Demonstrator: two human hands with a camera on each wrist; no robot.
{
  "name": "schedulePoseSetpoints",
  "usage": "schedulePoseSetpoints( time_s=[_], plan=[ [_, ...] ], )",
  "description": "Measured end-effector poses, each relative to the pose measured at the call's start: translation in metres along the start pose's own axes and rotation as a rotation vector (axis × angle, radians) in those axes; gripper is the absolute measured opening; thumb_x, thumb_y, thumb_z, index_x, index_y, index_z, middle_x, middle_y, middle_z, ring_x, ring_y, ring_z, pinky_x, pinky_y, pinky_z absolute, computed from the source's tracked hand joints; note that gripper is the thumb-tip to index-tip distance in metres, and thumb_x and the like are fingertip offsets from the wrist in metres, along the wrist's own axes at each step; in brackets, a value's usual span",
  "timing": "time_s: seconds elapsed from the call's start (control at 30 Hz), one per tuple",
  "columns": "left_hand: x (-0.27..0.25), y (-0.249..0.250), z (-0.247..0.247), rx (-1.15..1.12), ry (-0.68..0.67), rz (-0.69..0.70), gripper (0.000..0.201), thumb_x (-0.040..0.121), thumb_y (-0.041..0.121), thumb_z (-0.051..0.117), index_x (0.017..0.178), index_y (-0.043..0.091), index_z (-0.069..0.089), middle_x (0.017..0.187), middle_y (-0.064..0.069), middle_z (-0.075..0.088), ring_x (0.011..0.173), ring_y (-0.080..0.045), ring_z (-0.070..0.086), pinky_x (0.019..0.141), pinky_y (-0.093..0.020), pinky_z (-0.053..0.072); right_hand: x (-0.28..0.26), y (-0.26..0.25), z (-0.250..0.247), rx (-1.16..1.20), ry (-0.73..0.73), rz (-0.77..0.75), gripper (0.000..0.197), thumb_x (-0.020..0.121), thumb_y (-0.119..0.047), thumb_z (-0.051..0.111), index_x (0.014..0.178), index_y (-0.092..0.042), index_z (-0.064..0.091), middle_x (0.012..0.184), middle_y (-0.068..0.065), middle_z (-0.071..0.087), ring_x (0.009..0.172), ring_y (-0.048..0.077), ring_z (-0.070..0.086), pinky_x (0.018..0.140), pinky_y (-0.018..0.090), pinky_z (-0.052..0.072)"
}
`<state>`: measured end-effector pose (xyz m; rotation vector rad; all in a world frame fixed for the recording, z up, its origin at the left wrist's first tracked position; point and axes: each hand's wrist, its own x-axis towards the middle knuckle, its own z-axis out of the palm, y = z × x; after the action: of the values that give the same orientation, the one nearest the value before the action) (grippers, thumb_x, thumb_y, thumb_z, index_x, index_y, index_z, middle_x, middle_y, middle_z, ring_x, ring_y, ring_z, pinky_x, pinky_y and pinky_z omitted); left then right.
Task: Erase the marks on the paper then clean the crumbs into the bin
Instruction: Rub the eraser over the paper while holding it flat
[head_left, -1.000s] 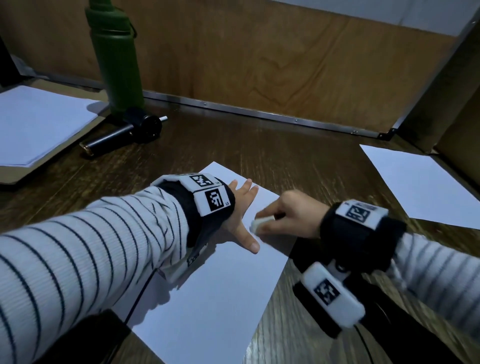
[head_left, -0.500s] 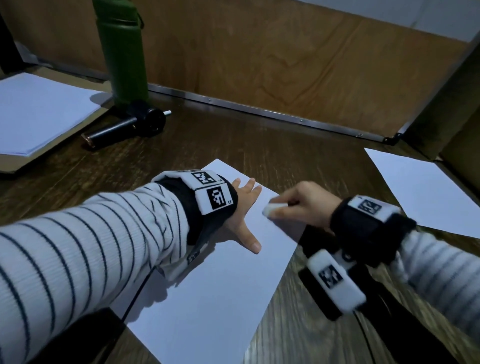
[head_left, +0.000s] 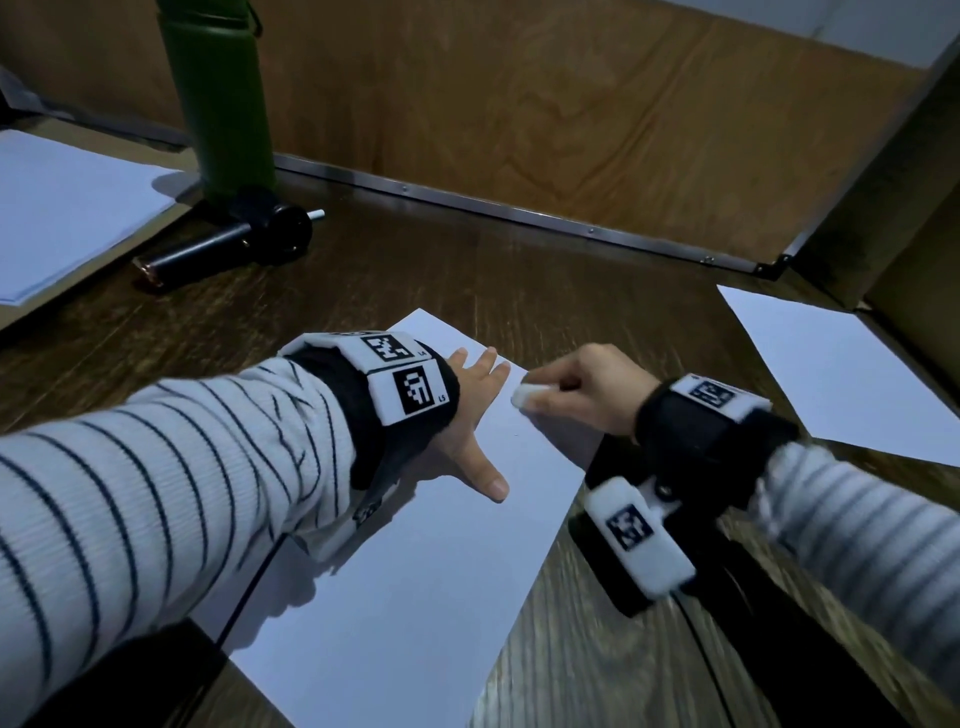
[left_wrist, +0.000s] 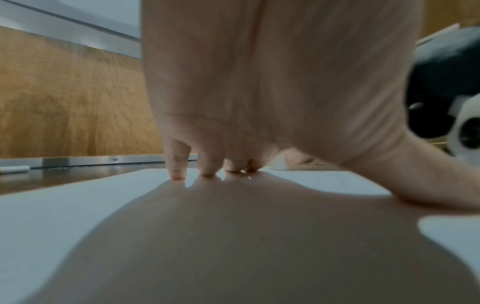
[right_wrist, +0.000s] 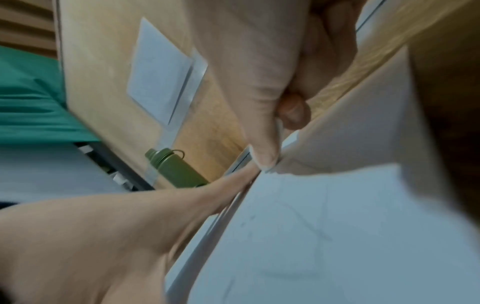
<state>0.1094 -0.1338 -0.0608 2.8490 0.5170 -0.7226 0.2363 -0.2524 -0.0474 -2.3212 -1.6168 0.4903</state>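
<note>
Centrally, a white sheet of paper (head_left: 415, 561) was laid at an angle on the dark wooden table (head_left: 519, 270), with faint pencil marks visible on it in the right wrist view. It was pinned flat by the left hand (head_left: 470, 415), whose fingers were spread straight with the tips pressed onto the sheet. A small white eraser (head_left: 525, 396) was pinched in the curled fingers of the right hand (head_left: 587, 389) and held against the paper near its edge at about one o'clock, just beside the left fingertips. A second sheet (head_left: 852, 374) was seen at three o'clock, a green bottle (head_left: 218, 98) and a black cylinder (head_left: 228, 244) at eleven o'clock.
</note>
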Motion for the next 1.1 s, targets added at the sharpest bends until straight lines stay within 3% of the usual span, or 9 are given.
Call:
schedulePoseSetpoints(
  time_s=[0.13,0.23,0.3,0.5,0.6,0.77,0.87,1.0,1.1],
  plan=[
    [0.003,-0.003,0.003,0.003,0.003,-0.002,0.137,0.054,0.080,0.063,0.147,0.024,-0.021,0.157,0.001,-0.023,0.146,-0.025,-0.014,0.115,-0.054,0.006,-0.004,0.002,0.003,-0.028,0.024,-0.041,0.021,0.086,-0.034,0.061,0.095,-0.021,0.074,0.080,0.002,0.072,0.076,0.018,0.061,0.063,0.011,0.042],
    [0.004,-0.002,0.004,0.009,-0.008,-0.020,0.137,0.053,0.081,0.061,0.146,0.025,-0.022,0.156,0.001,-0.025,0.146,-0.025,-0.015,0.116,-0.054,0.005,-0.030,0.000,0.004,-0.046,-0.193,-0.133,0.018,0.083,-0.036,0.064,0.096,-0.027,0.073,0.086,0.004,0.073,0.076,0.020,0.062,0.073,0.024,0.046],
    [0.005,-0.002,0.004,0.010,-0.005,-0.025,0.137,0.053,0.081,0.061,0.146,0.025,-0.022,0.155,0.001,-0.026,0.146,-0.025,-0.015,0.116,-0.054,0.005,-0.038,-0.001,0.001,0.001,-0.279,-0.125,0.017,0.082,-0.037,0.065,0.096,-0.030,0.073,0.082,-0.001,0.072,0.066,0.010,0.058,0.067,0.017,0.045],
    [0.006,-0.004,0.003,0.019,-0.003,-0.004,0.138,0.053,0.082,0.061,0.146,0.024,-0.022,0.156,0.000,-0.023,0.145,-0.026,-0.015,0.115,-0.055,0.005,0.001,0.003,-0.005,-0.023,-0.001,0.037,0.020,0.085,-0.035,0.063,0.099,-0.025,0.074,0.074,-0.014,0.063,0.069,0.002,0.054,0.056,0.001,0.037],
    [0.004,-0.003,0.003,0.020,0.003,-0.005,0.136,0.054,0.081,0.061,0.146,0.025,-0.021,0.157,0.000,-0.023,0.146,-0.026,-0.014,0.115,-0.054,0.005,-0.006,0.006,-0.001,0.018,0.007,0.034,0.019,0.085,-0.032,0.063,0.099,-0.025,0.074,0.085,-0.013,0.071,0.079,0.004,0.059,0.061,0.006,0.040],
    [0.004,0.000,0.003,0.025,0.002,-0.027,0.136,0.055,0.081,0.061,0.147,0.024,-0.021,0.156,0.000,-0.025,0.146,-0.026,-0.014,0.115,-0.053,0.005,-0.044,0.001,0.003,0.141,-0.315,-0.040,0.012,0.080,-0.029,0.070,0.090,-0.031,0.074,0.084,-0.006,0.074,0.070,-0.004,0.057,0.073,0.015,0.047],
    [0.004,-0.001,0.002,0.031,0.001,-0.018,0.137,0.054,0.082,0.060,0.147,0.023,-0.021,0.156,-0.001,-0.024,0.146,-0.027,-0.014,0.115,-0.054,0.005,-0.026,0.000,-0.002,0.063,-0.214,-0.031,0.018,0.079,-0.037,0.068,0.093,-0.030,0.074,0.080,0.005,0.072,0.066,0.003,0.052,0.069,0.024,0.048],
    [0.003,-0.002,0.002,0.033,0.005,-0.006,0.136,0.055,0.080,0.061,0.147,0.022,-0.021,0.157,-0.001,-0.022,0.146,-0.027,-0.012,0.115,-0.053,0.007,0.006,-0.002,-0.001,-0.005,0.023,0.053,0.022,0.084,-0.036,0.063,0.099,-0.025,0.074,0.075,-0.012,0.064,0.064,0.000,0.052,0.054,0.005,0.033],
    [0.003,-0.001,0.002,0.035,0.009,-0.007,0.136,0.055,0.081,0.060,0.147,0.022,-0.021,0.157,-0.001,-0.023,0.146,-0.027,-0.013,0.115,-0.053,0.007,-0.005,-0.005,0.005,-0.001,0.031,0.031,0.021,0.084,-0.034,0.063,0.100,-0.026,0.074,0.087,-0.006,0.072,0.071,0.002,0.055,0.057,0.004,0.036]
  ],
)
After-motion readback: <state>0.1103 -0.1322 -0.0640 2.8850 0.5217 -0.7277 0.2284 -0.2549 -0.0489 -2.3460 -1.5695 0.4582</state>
